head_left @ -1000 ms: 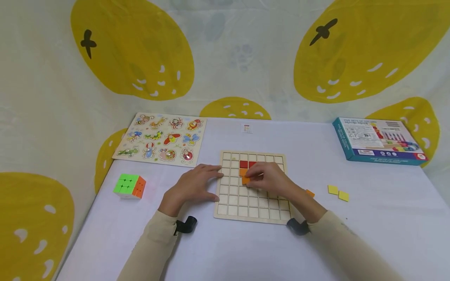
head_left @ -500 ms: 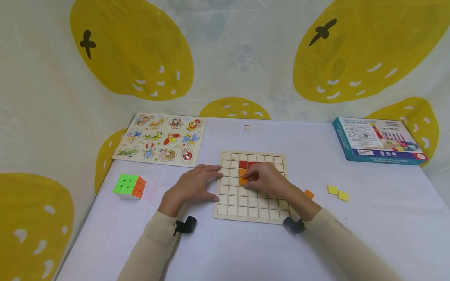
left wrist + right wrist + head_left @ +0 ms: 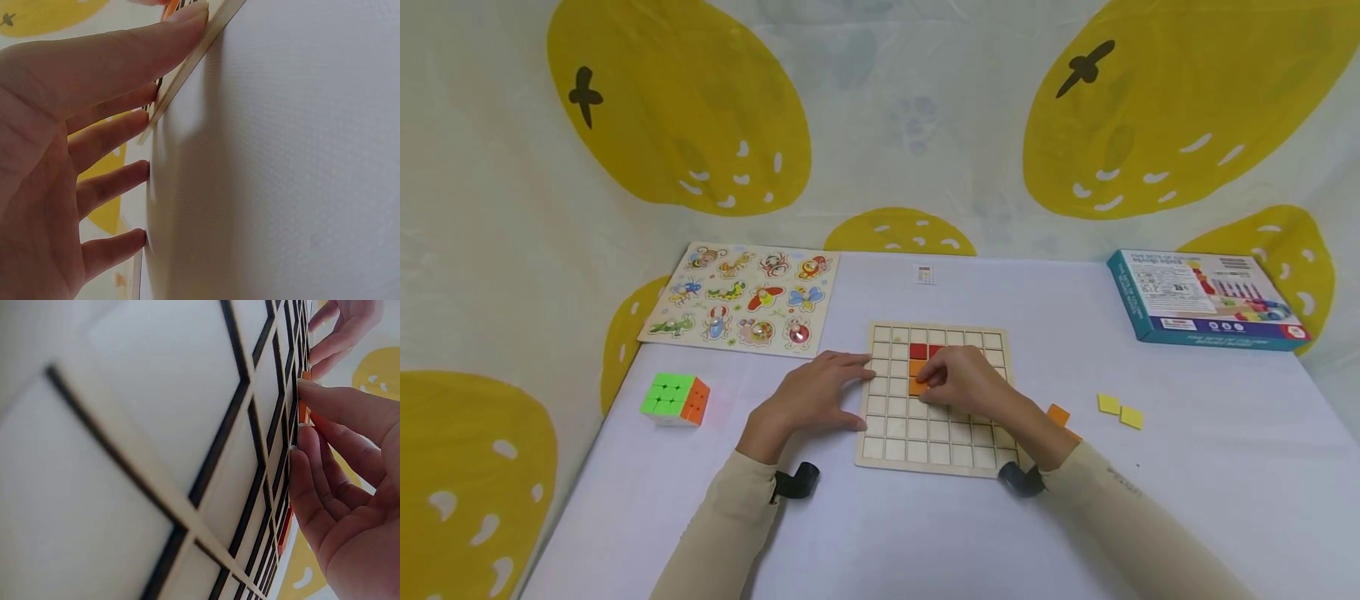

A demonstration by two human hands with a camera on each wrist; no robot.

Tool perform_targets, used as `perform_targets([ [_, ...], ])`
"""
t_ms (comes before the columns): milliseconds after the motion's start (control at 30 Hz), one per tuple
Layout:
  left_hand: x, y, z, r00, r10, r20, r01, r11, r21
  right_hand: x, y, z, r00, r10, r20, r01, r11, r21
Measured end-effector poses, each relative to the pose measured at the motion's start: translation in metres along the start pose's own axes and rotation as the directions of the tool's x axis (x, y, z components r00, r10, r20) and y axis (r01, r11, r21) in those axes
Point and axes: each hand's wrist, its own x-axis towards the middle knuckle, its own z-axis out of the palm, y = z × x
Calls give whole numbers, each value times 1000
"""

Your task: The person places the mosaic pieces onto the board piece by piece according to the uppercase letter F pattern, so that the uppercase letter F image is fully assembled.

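Observation:
A wooden grid board (image 3: 897, 428) lies on the white cloth in front of me. My right hand (image 3: 967, 380) is over its middle, thumb and fingertips pinching an orange square tile (image 3: 914, 387) that sits in a cell. Directly above that cell is another orange tile (image 3: 915, 367), and above it a red tile (image 3: 918, 351); more red shows beside it, partly behind the hand. My left hand (image 3: 816, 397) rests at the board's left edge, fingers extended; in the left wrist view its thumb (image 3: 181, 34) lies on the board's rim (image 3: 187, 69).
Loose orange tiles (image 3: 1058, 414) lie partly behind my right forearm, with two yellow tiles (image 3: 1108, 403) farther right. A small printed card (image 3: 924, 274) is beyond the board. An insect puzzle (image 3: 741, 297) and a puzzle cube (image 3: 675, 399) stand left; a boxed set (image 3: 1208, 298) lies back right.
The orange tile in my right hand has gone from slightly askew to square in its cell. The right hand and forearm shifted slightly left, uncovering more loose orange tiles. My left hand stays put.

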Motion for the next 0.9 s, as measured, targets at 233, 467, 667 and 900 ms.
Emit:
perform_targets([
  [233, 0, 0, 0, 1000, 1, -1, -1, 1000, -1, 0, 1, 1, 1000, -12, -3, 12, 1000, -13],
  [467, 0, 0, 0, 1000, 2, -7, -2, 1000, 4, 0, -1, 1, 1000, -7, -7, 7, 1000, -16],
  [667, -1, 0, 0, 1000, 3, -8, -3, 1000, -2, -2, 1, -3, 1000, -13, 12, 13, 1000, 14],
  [900, -1, 0, 0, 1000, 3, -7, -3, 1000, 0, -14, 12, -20, 999, -42, -5, 42, 994, 104],
])
